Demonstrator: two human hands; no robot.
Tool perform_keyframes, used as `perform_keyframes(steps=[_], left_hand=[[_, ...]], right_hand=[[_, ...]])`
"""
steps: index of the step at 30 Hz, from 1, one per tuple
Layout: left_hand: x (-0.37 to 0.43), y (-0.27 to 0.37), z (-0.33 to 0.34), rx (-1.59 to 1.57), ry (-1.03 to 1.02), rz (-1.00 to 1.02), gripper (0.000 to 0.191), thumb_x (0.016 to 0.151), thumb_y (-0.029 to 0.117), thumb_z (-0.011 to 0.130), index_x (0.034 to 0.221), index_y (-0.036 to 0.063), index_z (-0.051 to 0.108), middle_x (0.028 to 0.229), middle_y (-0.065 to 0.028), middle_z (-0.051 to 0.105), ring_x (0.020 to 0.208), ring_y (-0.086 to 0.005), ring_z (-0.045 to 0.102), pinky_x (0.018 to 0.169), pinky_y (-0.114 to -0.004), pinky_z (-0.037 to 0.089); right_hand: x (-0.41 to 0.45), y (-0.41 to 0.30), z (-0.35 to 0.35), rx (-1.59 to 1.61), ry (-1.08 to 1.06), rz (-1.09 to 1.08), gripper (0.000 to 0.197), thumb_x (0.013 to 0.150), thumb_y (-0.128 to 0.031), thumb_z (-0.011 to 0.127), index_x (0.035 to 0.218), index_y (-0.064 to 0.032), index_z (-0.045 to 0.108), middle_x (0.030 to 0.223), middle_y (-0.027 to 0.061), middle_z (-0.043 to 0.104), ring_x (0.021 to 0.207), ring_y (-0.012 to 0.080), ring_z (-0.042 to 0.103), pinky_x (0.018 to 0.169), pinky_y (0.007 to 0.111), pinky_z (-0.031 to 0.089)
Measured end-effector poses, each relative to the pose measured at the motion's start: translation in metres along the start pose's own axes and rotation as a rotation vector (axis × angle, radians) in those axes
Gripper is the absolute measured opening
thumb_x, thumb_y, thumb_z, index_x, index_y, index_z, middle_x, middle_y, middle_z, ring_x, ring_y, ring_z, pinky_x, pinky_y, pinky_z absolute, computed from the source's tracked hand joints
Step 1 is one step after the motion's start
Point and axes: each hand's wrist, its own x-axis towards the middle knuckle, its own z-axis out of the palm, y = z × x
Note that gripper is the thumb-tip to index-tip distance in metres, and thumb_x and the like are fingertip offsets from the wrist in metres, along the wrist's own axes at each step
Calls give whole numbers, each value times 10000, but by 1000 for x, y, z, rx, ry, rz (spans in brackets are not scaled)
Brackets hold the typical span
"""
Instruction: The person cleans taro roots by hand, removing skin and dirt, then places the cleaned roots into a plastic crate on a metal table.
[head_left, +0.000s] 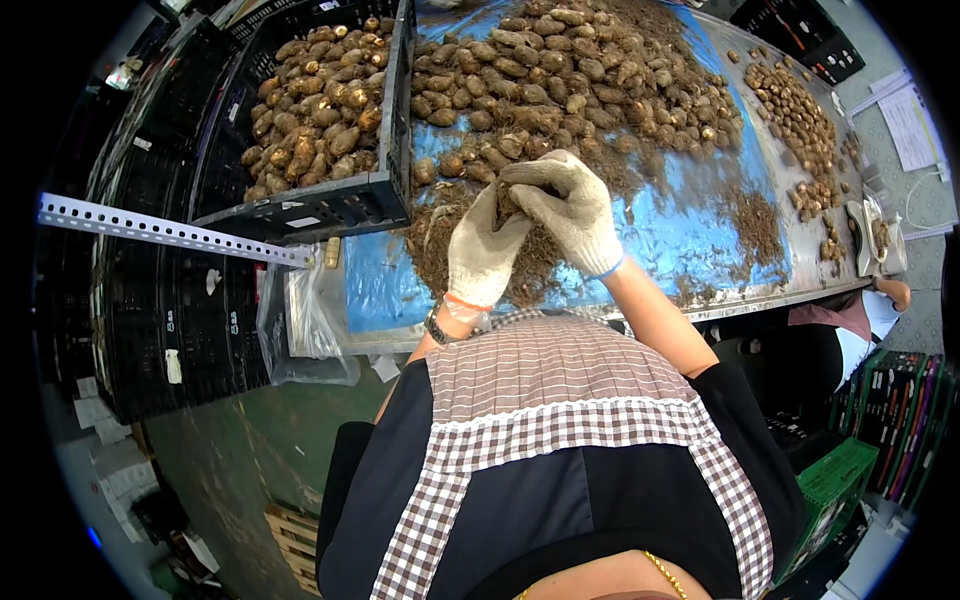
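My left hand (484, 251), in a cream knit glove with an orange cuff edge, is closed around a brown, fibrous taro corm (505, 208). The fingers hide most of it. From the other side, my right hand (566, 206), gloved alike with a blue cuff edge, bends its fingers over the same corm and grips it. Beneath both hands lies a mat of loose root fibres (536, 274) on a blue plastic sheet (660, 240). Just beyond the fingertips a large heap of hairy taro corms (555, 75) covers the sheet.
A black plastic crate (300, 214) of cleaner corms stands at the left, beside a perforated metal bar (172, 229). Smaller corms (795, 112) lie along the metal table (780, 165) at right. Another person (847, 322) is at the right. Stacked black crates (172, 315) fill the far left.
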Motion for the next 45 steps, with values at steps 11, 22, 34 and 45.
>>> perform_keyframes(steps=[11, 22, 34, 45], left_hand=[[24, -2, -6, -601, -60, -289, 335, 948, 166, 643, 1208, -22, 549, 761, 4, 567, 596, -69, 508, 525, -240, 394], [20, -3, 0, 327, 91, 266, 507, 802, 148, 747, 1281, 43, 622, 936, -136, 689, 740, -238, 673, 637, -332, 530], [14, -15, 2, 192, 75, 231, 491, 810, 148, 769, 1263, 29, 623, 1012, -137, 688, 872, -253, 689, 723, -344, 544], [26, -9, -20, 0, -206, 76, 486, 824, 133, 773, 1243, -50, 607, 1110, -175, 685, 992, -225, 667, 838, -335, 547]], right_hand=[[-43, 36, -6, 224, -25, 389, 198, 946, -113, 640, 1097, 11, 667, 979, 69, 686, 891, 126, 629, 791, 275, 524], [14, 0, -13, -183, 30, -18, 322, 823, -224, 744, 1119, -102, 707, 1083, 127, 665, 979, 291, 652, 856, 360, 523], [2, 34, 0, 396, 79, 508, 240, 973, -217, 634, 1055, 6, 668, 845, 29, 678, 661, 39, 607, 548, 196, 499], [8, 10, -22, 51, -191, 26, 345, 913, -126, 681, 1235, -9, 644, 1230, 123, 617, 1114, 178, 589, 963, 328, 492]])
